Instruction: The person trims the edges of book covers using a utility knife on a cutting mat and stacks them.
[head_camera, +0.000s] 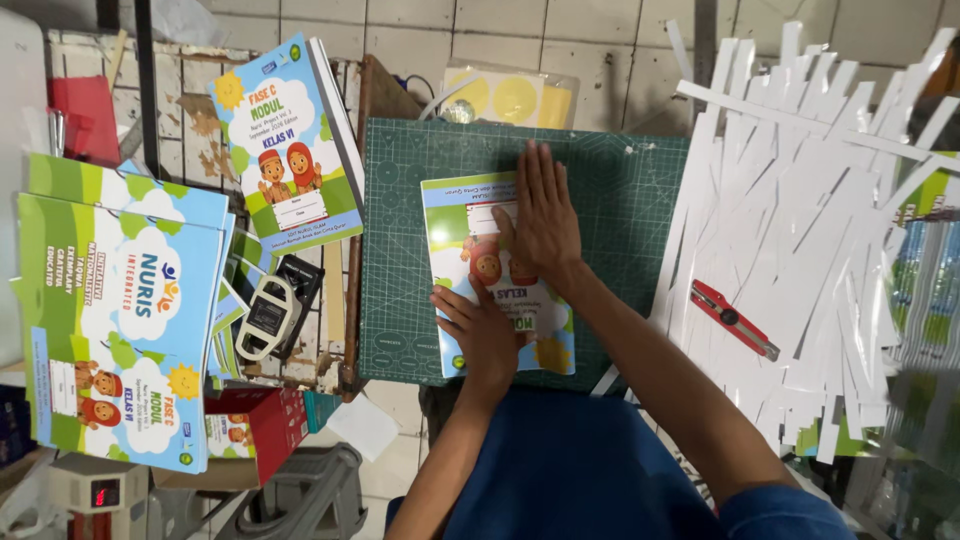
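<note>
Head view — hands (520, 270) flat on booklet (455, 215)

Glossy paper booklet (497, 275); matt green cutting mat (610, 190).

Left hand (487, 335) and right hand (541, 218) lie flat, fingers spread.

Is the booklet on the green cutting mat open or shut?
Shut: the booklet lies flat, cover up, on the mat, pressed by the left hand and right hand.
</note>
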